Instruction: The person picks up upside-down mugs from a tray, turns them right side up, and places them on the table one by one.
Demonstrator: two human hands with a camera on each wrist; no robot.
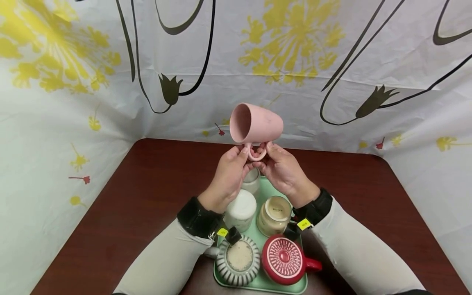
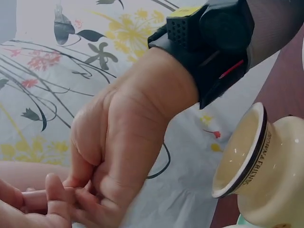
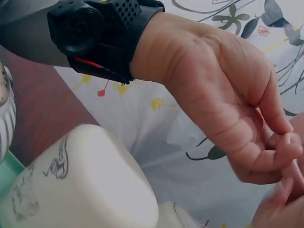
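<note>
A: Mug? Hands?
B: Pink mug [image 1: 256, 125] in the air above the tray [image 1: 300, 287], tipped sideways. Left hand [image 1: 228, 174] and right hand [image 1: 282, 168] both pinch its handle.
A: Advice?
B: Grip firmly so it doesn't swing.

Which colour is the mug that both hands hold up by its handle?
The mug is plain pale pink, inside and outside. The head view shows it best.
</note>
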